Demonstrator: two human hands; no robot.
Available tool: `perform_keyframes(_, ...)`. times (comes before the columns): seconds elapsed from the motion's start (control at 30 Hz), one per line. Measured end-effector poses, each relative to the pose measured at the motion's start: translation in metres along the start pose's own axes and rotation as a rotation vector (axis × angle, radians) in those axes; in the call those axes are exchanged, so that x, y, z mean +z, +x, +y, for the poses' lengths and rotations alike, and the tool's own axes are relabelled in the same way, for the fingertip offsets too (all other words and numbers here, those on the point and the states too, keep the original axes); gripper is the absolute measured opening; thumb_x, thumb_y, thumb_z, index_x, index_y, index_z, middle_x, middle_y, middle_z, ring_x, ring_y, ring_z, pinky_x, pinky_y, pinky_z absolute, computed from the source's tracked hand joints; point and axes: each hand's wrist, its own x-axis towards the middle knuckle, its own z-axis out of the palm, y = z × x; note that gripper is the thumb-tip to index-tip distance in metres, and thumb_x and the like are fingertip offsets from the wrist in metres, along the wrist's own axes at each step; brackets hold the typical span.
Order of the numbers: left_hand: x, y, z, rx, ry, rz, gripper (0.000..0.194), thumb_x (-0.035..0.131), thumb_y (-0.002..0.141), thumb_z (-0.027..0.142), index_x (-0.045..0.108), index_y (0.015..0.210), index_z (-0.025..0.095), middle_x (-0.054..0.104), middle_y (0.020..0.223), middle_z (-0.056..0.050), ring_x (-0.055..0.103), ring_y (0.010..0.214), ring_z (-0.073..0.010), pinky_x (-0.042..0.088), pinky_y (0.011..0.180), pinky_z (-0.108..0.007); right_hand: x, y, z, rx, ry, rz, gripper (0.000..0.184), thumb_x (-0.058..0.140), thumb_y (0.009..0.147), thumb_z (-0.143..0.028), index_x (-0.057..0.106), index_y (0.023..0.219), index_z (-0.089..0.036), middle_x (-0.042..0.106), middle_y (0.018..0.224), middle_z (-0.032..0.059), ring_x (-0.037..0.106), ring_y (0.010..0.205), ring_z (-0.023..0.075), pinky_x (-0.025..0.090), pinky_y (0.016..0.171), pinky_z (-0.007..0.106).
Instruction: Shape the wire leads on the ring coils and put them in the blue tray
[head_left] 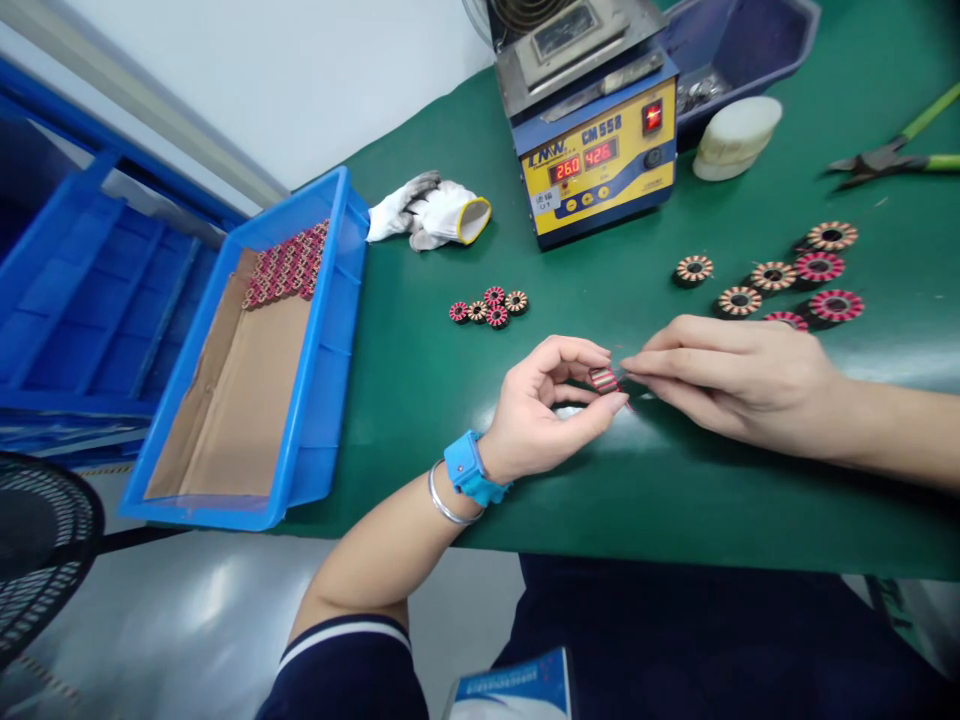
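Between the thumb and fingers of my left hand [551, 410] is a small wire-wound ring coil [604, 380], striped red and cream, seen from its side. A thin red wire end sticks out below it. Close against the coil's right side, my right hand [739, 385] has its fingertips pinched together on what looks like a thin wire end, partly hidden and blurred. Several larger-looking coils [772, 276], some red and some copper-coloured, stand on the green table [637, 500] beyond my right hand. A small group of coils [496, 316] sits beyond my left hand.
On the left a blue bin [307, 420] lined with cardboard holds rows of coils [289, 265]. White gloves [442, 212] lie behind. A yellow-fronted solder pot [600, 170] with lit red digits stands ahead, beside a purple tray [742, 50], a whitish sponge-like pad [736, 137] and green-handled cutters [892, 158].
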Motion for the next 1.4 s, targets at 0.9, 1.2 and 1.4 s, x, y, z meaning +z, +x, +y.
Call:
perform_keyframes(0.9, 0.0, 0.004, 0.022, -0.503, -0.033, -0.187, 0.015, 0.073, 0.075, 0.023, 0.062, 0.082, 0.015, 0.062, 0.073, -0.001, 0.058, 0.064, -0.0089, 0.049, 0.059, -0.021, -0.002, -0.002, -0.009, -0.275, -0.282, -0.123, 0.025, 0.05, 0.105, -0.017, 0.065, 0.085, -0.019, 0.062, 0.076, 0.005, 0.053, 0.062, 0.0165, 0.046, 0.054, 0.034)
perform_keyframes(1.2, 0.001, 0.003, 0.023, -0.482, 0.0, -0.181, 0.016, 0.066, 0.088, 0.029, 0.062, 0.081, 0.015, 0.063, 0.077, -0.004, 0.058, 0.066, -0.0103, 0.053, 0.055, -0.021, 0.0, -0.002, -0.008, -0.248, -0.279, -0.164, 0.026, 0.051, 0.105, -0.018, 0.064, 0.082, -0.021, 0.058, 0.073, 0.0029, 0.052, 0.061, 0.0161, 0.045, 0.054, 0.034)
perform_keyframes(1.4, 0.001, 0.001, 0.023, -0.396, 0.075, -0.147, 0.015, 0.065, 0.088, 0.026, 0.062, 0.079, 0.014, 0.065, 0.081, -0.006, 0.061, 0.071, -0.0113, 0.051, 0.057, -0.021, -0.004, -0.001, -0.005, -0.217, -0.256, -0.138, 0.027, 0.049, 0.105, -0.018, 0.065, 0.082, -0.021, 0.062, 0.074, 0.0034, 0.055, 0.061, 0.0158, 0.044, 0.055, 0.034)
